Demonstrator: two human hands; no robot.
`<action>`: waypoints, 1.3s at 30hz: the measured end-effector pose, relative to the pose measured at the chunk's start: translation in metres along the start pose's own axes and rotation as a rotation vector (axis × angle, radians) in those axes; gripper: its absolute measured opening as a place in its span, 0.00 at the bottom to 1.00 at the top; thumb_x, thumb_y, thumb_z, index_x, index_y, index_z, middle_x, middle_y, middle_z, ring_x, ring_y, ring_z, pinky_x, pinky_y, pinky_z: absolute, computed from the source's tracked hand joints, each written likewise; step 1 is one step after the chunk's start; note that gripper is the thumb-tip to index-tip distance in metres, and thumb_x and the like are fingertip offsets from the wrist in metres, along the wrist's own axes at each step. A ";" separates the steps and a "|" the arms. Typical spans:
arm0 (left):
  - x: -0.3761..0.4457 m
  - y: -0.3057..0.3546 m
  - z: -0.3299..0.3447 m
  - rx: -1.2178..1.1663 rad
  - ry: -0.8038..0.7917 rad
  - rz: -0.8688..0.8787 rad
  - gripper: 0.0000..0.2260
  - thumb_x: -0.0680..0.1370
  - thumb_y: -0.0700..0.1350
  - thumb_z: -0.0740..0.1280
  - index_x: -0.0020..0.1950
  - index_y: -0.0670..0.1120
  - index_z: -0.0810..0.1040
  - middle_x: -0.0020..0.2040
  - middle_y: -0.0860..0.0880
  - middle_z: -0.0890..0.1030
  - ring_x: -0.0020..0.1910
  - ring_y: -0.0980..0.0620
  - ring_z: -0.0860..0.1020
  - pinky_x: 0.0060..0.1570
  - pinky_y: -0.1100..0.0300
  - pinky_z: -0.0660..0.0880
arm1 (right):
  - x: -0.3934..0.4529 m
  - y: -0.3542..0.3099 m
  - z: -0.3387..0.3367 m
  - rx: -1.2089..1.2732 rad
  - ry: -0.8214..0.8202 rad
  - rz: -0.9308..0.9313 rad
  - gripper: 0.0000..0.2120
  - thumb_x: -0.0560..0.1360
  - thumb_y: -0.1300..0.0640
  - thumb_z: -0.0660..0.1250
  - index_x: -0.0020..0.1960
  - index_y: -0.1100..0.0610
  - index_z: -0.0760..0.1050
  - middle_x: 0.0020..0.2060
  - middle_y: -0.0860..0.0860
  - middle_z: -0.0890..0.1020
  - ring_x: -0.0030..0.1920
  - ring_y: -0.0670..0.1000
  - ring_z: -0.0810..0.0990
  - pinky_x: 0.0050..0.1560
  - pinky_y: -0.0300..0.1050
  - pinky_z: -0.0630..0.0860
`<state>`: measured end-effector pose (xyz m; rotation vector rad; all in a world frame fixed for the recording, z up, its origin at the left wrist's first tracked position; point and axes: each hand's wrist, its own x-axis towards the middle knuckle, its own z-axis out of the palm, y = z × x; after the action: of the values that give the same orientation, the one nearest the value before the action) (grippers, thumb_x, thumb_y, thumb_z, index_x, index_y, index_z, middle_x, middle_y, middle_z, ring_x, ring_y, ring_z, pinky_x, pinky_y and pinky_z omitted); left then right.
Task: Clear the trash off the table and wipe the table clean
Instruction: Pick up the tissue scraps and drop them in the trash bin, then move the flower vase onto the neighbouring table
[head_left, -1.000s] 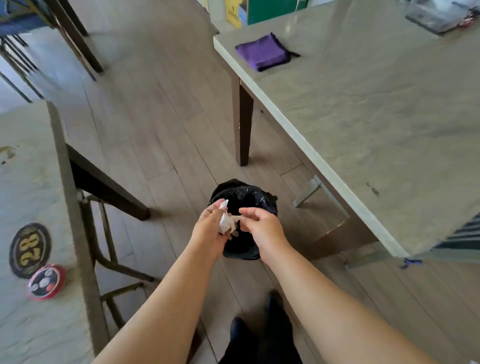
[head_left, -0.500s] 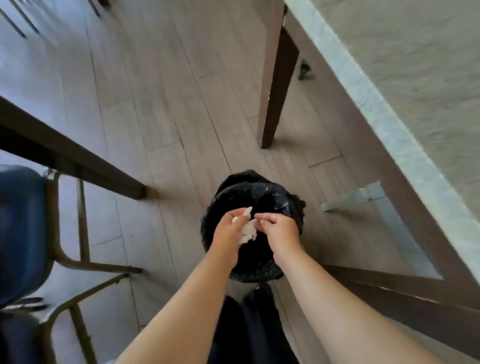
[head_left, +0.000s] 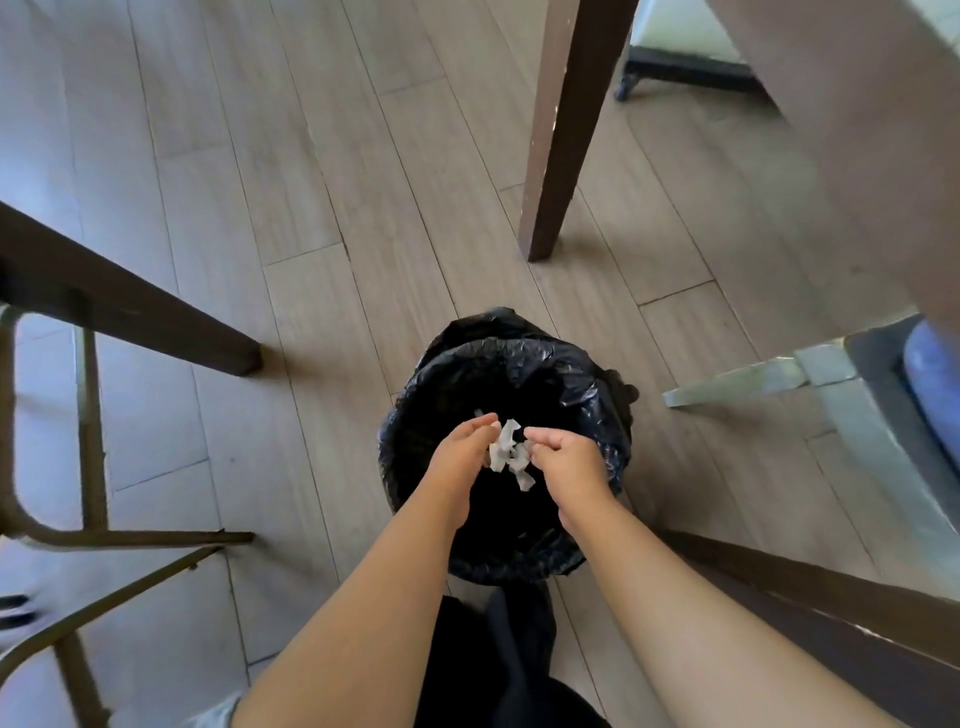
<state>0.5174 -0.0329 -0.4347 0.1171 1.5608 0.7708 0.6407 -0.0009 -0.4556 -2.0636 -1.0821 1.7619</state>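
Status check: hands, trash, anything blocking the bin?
Left hand and right hand pinch crumpled white paper scraps. Scraps directly over round bin with black plastic liner. Bin mouth unobstructed.

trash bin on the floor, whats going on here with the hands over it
A person is standing over a black-lined trash bin on the wood floor, between two tables. The left hand and right hand are close together above the bin's opening, with crumpled white paper scraps between them. The scraps look to be spilling downward towards the bin, though whether either hand has a grip on them is hard to tell. The tabletop itself is mostly out of view.
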 end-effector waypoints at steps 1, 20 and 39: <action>0.001 0.001 0.001 0.002 0.014 0.011 0.14 0.79 0.49 0.65 0.64 0.53 0.77 0.61 0.52 0.77 0.61 0.54 0.73 0.54 0.61 0.69 | -0.001 -0.003 0.000 0.000 -0.002 -0.008 0.12 0.78 0.62 0.62 0.56 0.51 0.81 0.52 0.50 0.83 0.53 0.51 0.81 0.51 0.43 0.77; -0.200 0.219 0.019 -0.146 0.079 0.248 0.10 0.79 0.44 0.65 0.60 0.47 0.78 0.57 0.46 0.81 0.57 0.47 0.79 0.62 0.51 0.74 | -0.176 -0.243 -0.073 0.252 0.174 -0.331 0.13 0.77 0.64 0.60 0.45 0.51 0.80 0.41 0.47 0.84 0.44 0.46 0.83 0.48 0.44 0.81; -0.212 0.470 0.077 0.184 -0.413 0.366 0.07 0.78 0.42 0.66 0.54 0.47 0.80 0.49 0.49 0.81 0.47 0.52 0.79 0.51 0.58 0.74 | -0.202 -0.422 -0.106 0.748 0.630 -0.362 0.10 0.74 0.66 0.61 0.47 0.56 0.78 0.41 0.53 0.84 0.37 0.50 0.82 0.41 0.47 0.80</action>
<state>0.4524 0.2503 -0.0017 0.6714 1.2228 0.8217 0.5738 0.1958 -0.0238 -1.6178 -0.4557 0.9920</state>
